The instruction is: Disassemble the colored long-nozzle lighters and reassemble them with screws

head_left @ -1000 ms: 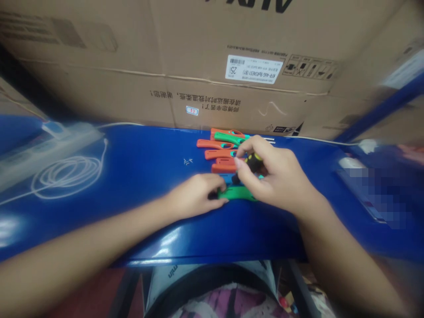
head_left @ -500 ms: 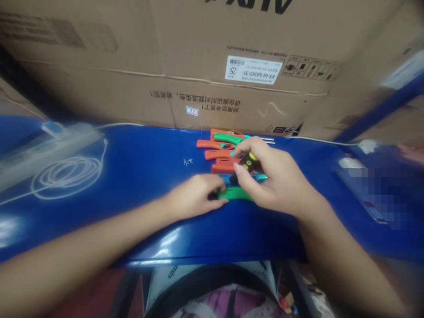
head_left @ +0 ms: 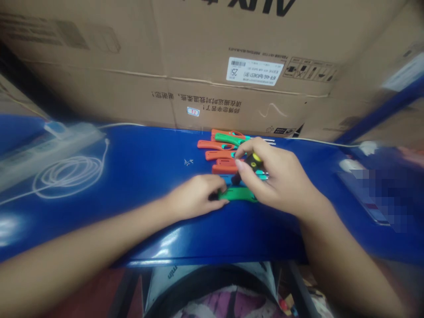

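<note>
My left hand [head_left: 202, 196] pinches the handle end of a green utility lighter [head_left: 236, 194] that lies flat on the blue table [head_left: 149, 165]. In my right hand [head_left: 278, 176] is a short black-and-yellow screwdriver [head_left: 253, 163], tilted with its dark lower end over the lighters; its tip is hard to make out. Just beyond the green lighter lies a blue lighter [head_left: 227, 178], partly covered by my hands. Several orange lighters [head_left: 218, 154] and another green lighter [head_left: 227, 139] are lined up farther back, their metal nozzles pointing right.
A little pile of small metal pieces [head_left: 188, 162] sits left of the lighters. Coiled white cable [head_left: 68, 176] and a power strip [head_left: 66, 143] are at the left. A phone-like device [head_left: 367, 198], partly pixelated, lies at the right. A large cardboard box [head_left: 132, 84] stands behind.
The view has shifted very slightly. The screwdriver in my right hand has tilted a little, and more of the green lighter shows. My left hand keeps its hold.
</note>
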`<state>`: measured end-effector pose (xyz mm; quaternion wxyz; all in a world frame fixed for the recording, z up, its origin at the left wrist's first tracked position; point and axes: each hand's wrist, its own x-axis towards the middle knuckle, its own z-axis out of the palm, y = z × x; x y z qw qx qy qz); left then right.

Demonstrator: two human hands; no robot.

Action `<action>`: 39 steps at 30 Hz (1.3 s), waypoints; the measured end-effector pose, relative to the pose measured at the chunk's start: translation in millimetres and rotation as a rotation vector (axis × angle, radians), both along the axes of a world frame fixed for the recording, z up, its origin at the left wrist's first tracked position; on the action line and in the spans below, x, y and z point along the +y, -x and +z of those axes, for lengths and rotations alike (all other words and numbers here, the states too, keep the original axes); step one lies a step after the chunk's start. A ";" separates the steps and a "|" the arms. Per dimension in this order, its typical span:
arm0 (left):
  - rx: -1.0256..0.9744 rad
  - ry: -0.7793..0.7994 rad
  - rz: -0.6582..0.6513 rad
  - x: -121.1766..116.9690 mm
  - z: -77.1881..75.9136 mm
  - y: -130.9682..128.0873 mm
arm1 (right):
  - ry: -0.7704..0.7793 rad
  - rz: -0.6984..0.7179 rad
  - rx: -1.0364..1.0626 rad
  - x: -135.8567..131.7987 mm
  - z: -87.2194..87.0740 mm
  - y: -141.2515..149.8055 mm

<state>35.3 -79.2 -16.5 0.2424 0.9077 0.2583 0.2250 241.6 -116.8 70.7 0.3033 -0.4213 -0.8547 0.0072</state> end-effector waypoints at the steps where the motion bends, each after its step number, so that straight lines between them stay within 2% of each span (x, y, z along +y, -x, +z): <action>1: 0.001 0.003 0.000 0.0 0.0 -0.1 | 0.007 0.015 -0.008 -0.1 -0.1 -0.5; 6: -0.012 -0.006 0.001 0.1 -0.8 -0.3 | -0.036 0.007 -0.005 -2.0 -0.8 0.5; 10: -0.019 -0.003 -0.013 0.3 -0.8 -0.2 | -0.066 0.080 -0.024 -2.9 -1.9 1.7; 14: -0.016 0.005 0.008 -0.4 0.2 -0.5 | -0.070 0.004 -0.013 -2.1 -2.7 0.9; 18: -0.009 0.003 0.002 -0.6 0.3 -0.4 | -0.019 0.008 -0.039 -2.4 -1.8 0.8; 21: -0.007 0.004 0.009 -0.4 -0.4 -0.1 | -0.063 -0.032 -0.015 -3.2 -1.6 1.9; 26: 0.004 -0.001 0.001 0.0 -0.8 -0.2 | -0.026 0.029 -0.029 -3.7 -2.2 2.3; 35: 0.008 0.011 0.017 -0.5 0.5 -0.5 | -0.082 -0.028 -0.005 -1.7 -3.3 2.3; 39: -0.013 0.001 -0.003 0.3 -0.8 -0.2 | -0.083 0.041 -0.028 -3.4 -1.2 2.1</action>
